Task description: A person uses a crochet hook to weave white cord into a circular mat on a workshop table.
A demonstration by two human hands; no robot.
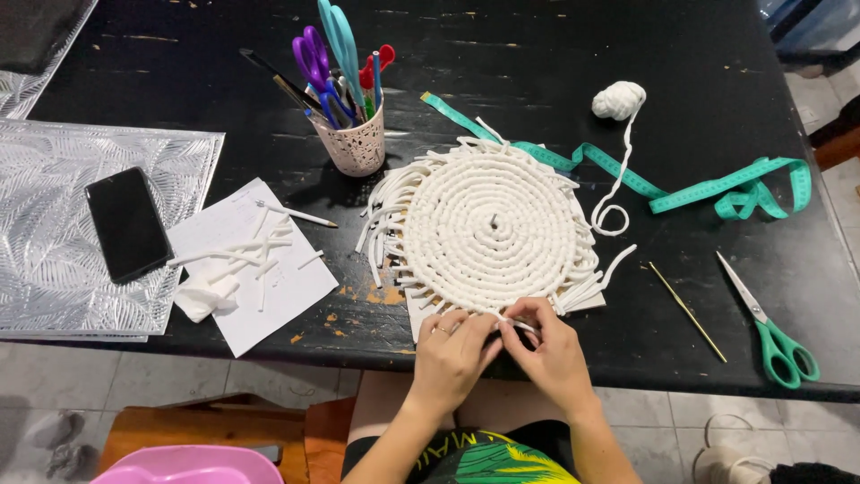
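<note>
White coiled-cord mat [488,224] (fringed rim)

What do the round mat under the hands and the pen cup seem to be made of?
Round mat: apparently soft white cotton cord, matte, coiled in a spiral with loose fringe ends. Pen cup: likely moulded plastic, pale pink, with a pierced lattice wall.

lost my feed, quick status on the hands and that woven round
Left hand and right hand both pinching a white cord end at the near edge of the round cord mat. Crochet hook and green scissors lie clear, right.
</note>
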